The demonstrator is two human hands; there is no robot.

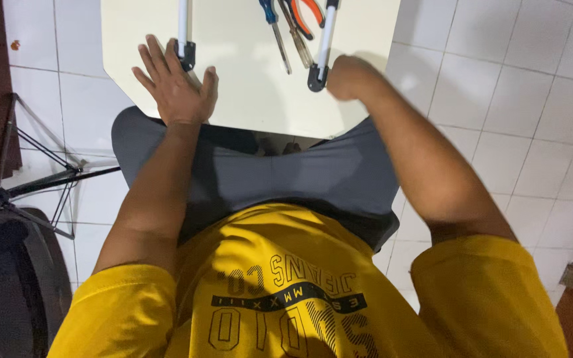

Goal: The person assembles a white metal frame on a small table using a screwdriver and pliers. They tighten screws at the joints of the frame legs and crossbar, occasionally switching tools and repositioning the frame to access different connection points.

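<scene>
Right now, the left hand [175, 85] lies flat on the cream board [247, 99], near its left corner by the person's lap, with its fingers spread wide. It holds nothing. Its fingertips sit just beside a white tube with a black end piece [184, 40], which lies near the left edge of the board, and they may just touch the black piece.

The right hand [347, 77] is closed into a fist near the right edge of the board. It presses against the black end [317, 78] of a second white tube [326, 40]. I cannot tell if the fingers wrap around it, because the back of the hand hides them.

Between the two tubes, toward the far edge of the board, lie a screwdriver with a blue handle [276, 33] and pliers with orange handles [302, 23], side by side. The pliers are just beside the right tube.

The board rests over the person's legs in grey trousers [286, 179]. A yellow shirt [286, 292] fills the bottom. White floor tiles [499, 99] are all around, and a black stand [28, 179] is on the left
</scene>
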